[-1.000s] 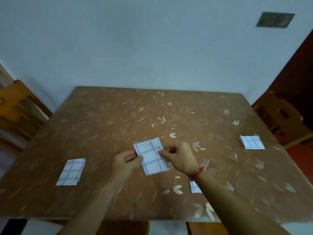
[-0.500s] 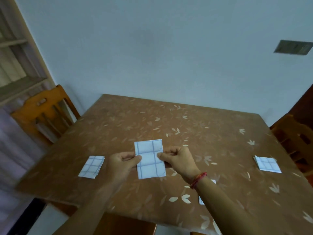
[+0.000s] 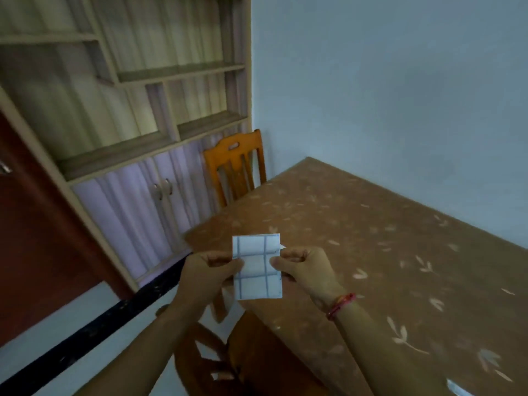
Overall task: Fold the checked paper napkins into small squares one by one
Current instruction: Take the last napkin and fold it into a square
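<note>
**Napkin held at both sides, likely a fold short of square**

The napkin [image 3: 257, 277] hangs in the air between the two grips, its checked face towards the person. The left grip [image 3: 206, 270] pinches its left edge with thumb in front, and the right grip [image 3: 305, 269] pinches the right edge the same way. Both are clamped on the paper at about mid-height. Holding opposite edges keeps the thin sheet taut and flat, probably so the layers can be lined up for a crease.

The napkin is taller than it is wide, so I judge one more fold is due. A small white corner shows just past the top edge on the right grip's side, so the layers may not be quite flush.

Beyond and to the right of the grips the surface [image 3: 371, 238] lies open, with room to lay the paper down. Its corner edge sits just beneath the napkin. Below the grips is a chair [image 3: 257, 352], and off the left grip there is only floor, so a dropped napkin could miss the surface.
</note>
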